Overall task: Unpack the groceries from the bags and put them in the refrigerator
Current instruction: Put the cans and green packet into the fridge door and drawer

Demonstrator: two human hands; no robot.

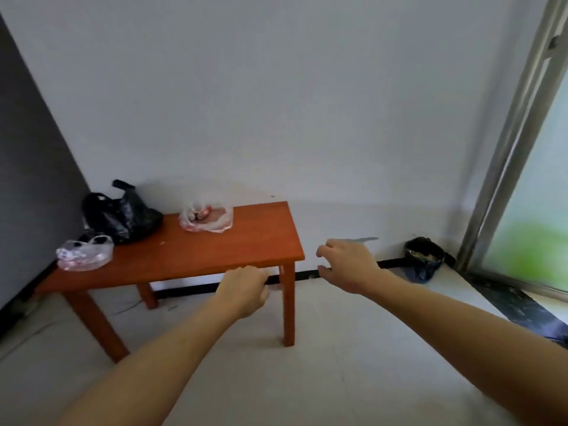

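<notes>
White room, tabletop (233,250) sitting at 10 o'clock, carrying black bag (123,216), pink bag (206,219), clear bag (84,255). Right grip (347,265) hanging loose, empty; left grip (242,290) curling, cannot tell. Risk: corner clear bag likely sliding off if snagged.

One reddish-brown wooden table (252,241), one crumpled black plastic bag (123,216), two clear plastic bags, left bag (84,255) and rear bag (206,218), one dark lined floor bin (424,256), two bare hands, left hand (244,290), right hand (347,265), are counted.
</notes>
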